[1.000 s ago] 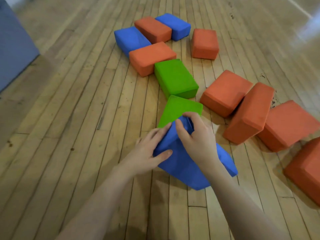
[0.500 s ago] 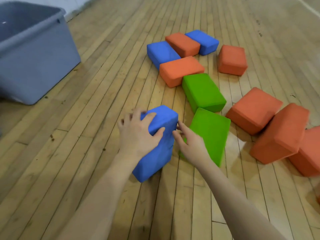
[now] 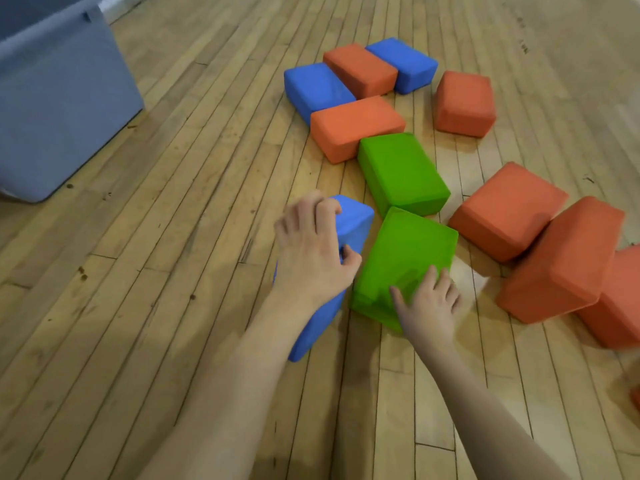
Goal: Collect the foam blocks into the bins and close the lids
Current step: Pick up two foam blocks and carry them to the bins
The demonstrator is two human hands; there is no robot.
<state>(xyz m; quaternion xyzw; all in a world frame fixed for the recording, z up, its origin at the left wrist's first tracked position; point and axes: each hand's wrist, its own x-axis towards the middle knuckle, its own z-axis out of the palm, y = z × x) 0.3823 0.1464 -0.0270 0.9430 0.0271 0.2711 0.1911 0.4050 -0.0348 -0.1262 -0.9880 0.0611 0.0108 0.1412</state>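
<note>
Grey bin [image 3: 62,109] at 10 o'clock, cut off by frame edge, sits further left vs 0.5 s ago. Left hand [image 3: 311,251] still grips blue block [image 3: 349,223] at centre, fingers curled over its top, block tilted off the wood floor [image 3: 173,271]. Right hand [image 3: 429,303] has shifted onto near green block [image 3: 405,258] at 4 o'clock, fingers spread flat, grasping nothing. Orange blocks [image 3: 554,261] at 3 o'clock blurred, partly cut off.

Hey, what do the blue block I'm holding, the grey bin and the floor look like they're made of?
Blue block: probably foam with a matte, faintly textured skin; corners look rounded and soft.
Bin: looks like moulded plastic, smooth grey walls with a thick rim.
Floor: wood, narrow strips with visible grain and seams, lightly glossy and scuffed.
</note>
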